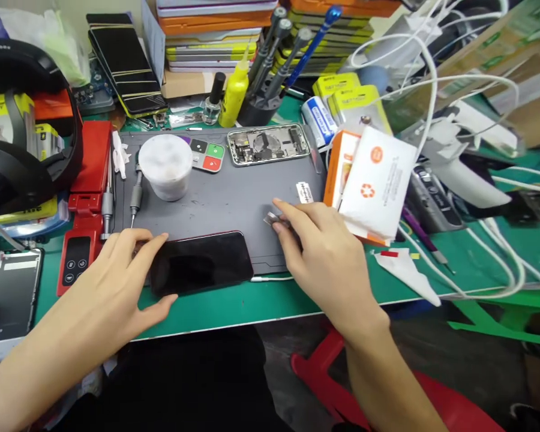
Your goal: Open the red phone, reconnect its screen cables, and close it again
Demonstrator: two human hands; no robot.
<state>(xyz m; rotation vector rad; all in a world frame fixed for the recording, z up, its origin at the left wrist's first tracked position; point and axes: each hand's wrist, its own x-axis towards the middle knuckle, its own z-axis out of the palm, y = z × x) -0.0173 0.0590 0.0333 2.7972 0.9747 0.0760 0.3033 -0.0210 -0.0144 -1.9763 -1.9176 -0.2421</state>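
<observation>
The black phone [202,261] lies screen up across the near edge of the grey mat [220,207], partly over the green bench [225,309]. The left hand [117,273] has its thumb and fingers spread across the phone's left end, at its two long edges; whether it grips or merely steadies the phone, I cannot tell. To the phone's right, the right hand [328,258] pinches a small shiny piece [270,218] between thumb and forefinger, above the mat. Beyond the phone stand a white tub [165,171] and, farther off, an opened phone [270,144] with its inside parts showing. A white box [378,180] sits well to the phone's right, and a red device [78,258] to its left.
</observation>
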